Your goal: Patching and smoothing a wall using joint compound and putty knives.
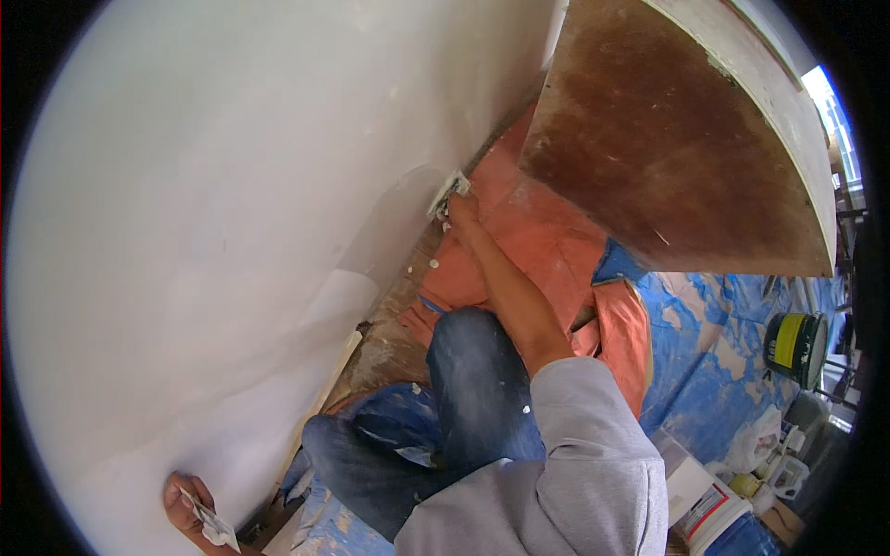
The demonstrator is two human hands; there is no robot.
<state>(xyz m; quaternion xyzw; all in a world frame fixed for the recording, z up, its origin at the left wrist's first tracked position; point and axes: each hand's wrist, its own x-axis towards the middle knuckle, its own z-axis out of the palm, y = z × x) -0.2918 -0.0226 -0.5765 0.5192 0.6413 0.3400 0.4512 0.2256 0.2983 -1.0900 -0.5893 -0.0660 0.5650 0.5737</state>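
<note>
My right hand (pixel 463 210) is stretched far ahead, its fingers closed round a putty knife (pixel 445 193) smeared with white filler. That blade lies against the foot of the white wall (pixel 232 232), beside a darker, damp-looking patch (pixel 394 218). At the lower left, my left hand (pixel 184 500) is closed on a second putty knife (pixel 219 530), with white paste on its blade. The back of this hand is close to the wall; whether it touches I cannot tell.
An orange drop cloth (pixel 528 218) and a blue, paint-spattered sheet (pixel 695 324) cover the floor. A brown panel (pixel 686 139) overhangs at upper right. A dark bucket (pixel 795 347) and a white bucket (pixel 718 521) stand right. My bent knee (pixel 477 371) is near the wall's bottom edge.
</note>
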